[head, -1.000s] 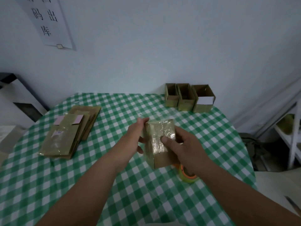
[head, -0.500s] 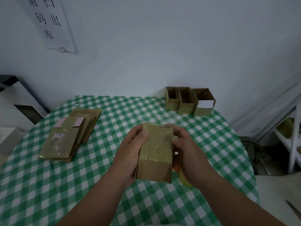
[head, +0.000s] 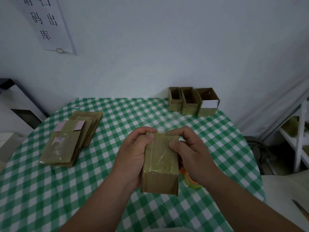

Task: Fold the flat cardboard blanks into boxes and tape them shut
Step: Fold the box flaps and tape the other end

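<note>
Both hands grip the taped box [head: 159, 163] above the surface [head: 66, 190] — left hand [head: 133, 158] at 9 o'clock, right hand [head: 192, 154] at 3 o'clock, thumbs on top, other fingers hidden behind. A tape roll [head: 191, 180] peeks out — mostly covered.

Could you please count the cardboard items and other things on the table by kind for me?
Box held in both hands: 1
Open boxes by the wall: 3
Stack of flat blanks: 1 stack; the number of blanks cannot be told
Tape roll: 1
Total: 6
</note>
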